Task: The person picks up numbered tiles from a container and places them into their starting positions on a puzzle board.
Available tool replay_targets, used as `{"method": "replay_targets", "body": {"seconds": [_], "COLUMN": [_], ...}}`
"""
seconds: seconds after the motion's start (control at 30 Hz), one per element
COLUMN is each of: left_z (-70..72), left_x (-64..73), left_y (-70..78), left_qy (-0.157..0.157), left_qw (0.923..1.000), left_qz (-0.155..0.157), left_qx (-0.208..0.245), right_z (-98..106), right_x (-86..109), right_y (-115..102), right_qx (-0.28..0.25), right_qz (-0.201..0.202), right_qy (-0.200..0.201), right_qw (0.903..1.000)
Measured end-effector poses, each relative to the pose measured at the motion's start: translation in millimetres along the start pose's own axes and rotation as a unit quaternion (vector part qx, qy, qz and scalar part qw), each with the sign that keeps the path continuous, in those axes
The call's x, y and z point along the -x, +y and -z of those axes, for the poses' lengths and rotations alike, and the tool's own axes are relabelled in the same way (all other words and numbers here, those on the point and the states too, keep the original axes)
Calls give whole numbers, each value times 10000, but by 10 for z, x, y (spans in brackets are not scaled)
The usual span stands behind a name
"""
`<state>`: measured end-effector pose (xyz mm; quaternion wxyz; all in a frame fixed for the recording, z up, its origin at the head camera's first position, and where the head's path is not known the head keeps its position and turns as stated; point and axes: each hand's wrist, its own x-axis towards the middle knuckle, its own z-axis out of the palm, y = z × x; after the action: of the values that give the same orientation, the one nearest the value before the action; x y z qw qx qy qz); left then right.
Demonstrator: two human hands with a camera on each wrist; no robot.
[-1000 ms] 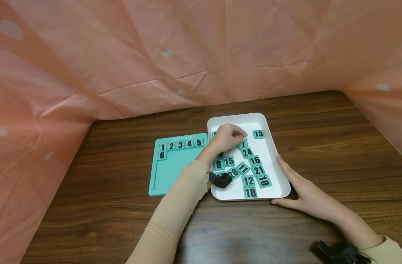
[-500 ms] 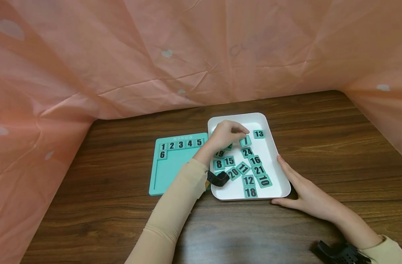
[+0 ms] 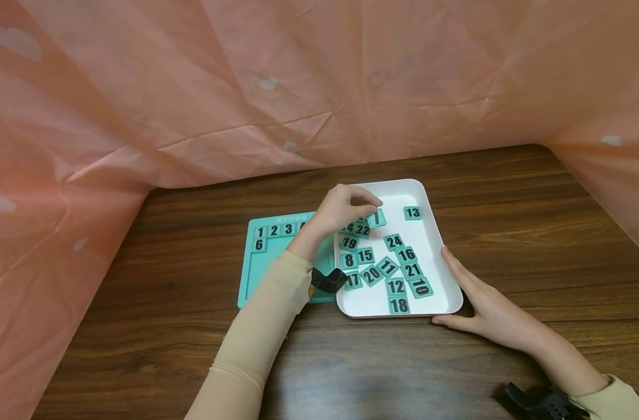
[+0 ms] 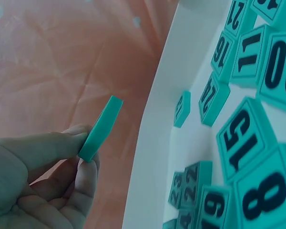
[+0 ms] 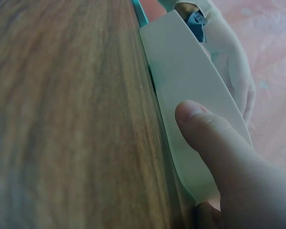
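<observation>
In the head view my left hand [image 3: 334, 211] is above the upper left of the white tray [image 3: 372, 304]. Between thumb and fingers it pinches a teal number tile [image 3: 377, 219], whose figure is partly covered and looks like a 7. The left wrist view shows that tile [image 4: 102, 129] edge-on, clear of the tray floor. My right hand [image 3: 489, 312] lies at the tray's lower right corner, fairly straight fingers along the right wall. Its thumb [image 5: 205, 129] presses the near wall in the right wrist view; the other fingers are mostly hidden there.
Several loose number tiles lie in the tray, among them tile 13 [image 3: 412, 213], tile 24 [image 3: 394, 241] and tile 18 [image 3: 399, 305]. Left of the tray is a teal board [image 3: 253, 277] with tiles along its top row and tile 6 [image 3: 259, 245] below. A pink curtain [image 3: 277, 116] hangs behind the wooden table [image 3: 508, 210].
My left hand has moved left and slightly up, bringing the pinched tile away from beside tile 24. Tiles 17, 19 and 22 have come into clearer view. The right hand stays put.
</observation>
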<state>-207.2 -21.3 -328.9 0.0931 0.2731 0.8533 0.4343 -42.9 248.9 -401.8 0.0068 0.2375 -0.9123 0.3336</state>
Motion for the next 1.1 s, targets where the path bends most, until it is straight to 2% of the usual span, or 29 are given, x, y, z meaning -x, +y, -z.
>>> {"method": "replay_targets", "body": {"seconds": [0.37, 0.53, 0.8, 1.1], "left_z": [299, 468, 649, 824], "left_x": [238, 370, 572, 797], "left_y": [-127, -207, -412, -705], "left_qy": [184, 353, 456, 445], "left_qw": [9996, 9989, 9969, 9949], "left_qz": [73, 219, 634, 883], "left_qx": [188, 207, -56, -215], "right_z": [6, 12, 17, 10], "right_x": [4, 1, 6, 8], "right_y": [2, 7, 25, 35], "right_qx": [-61, -83, -89, -32], "right_qz": [-66, -68, -34, 64], "right_qy": [-66, -52, -25, 43], "right_qw": [9999, 9999, 10000, 10000]}}
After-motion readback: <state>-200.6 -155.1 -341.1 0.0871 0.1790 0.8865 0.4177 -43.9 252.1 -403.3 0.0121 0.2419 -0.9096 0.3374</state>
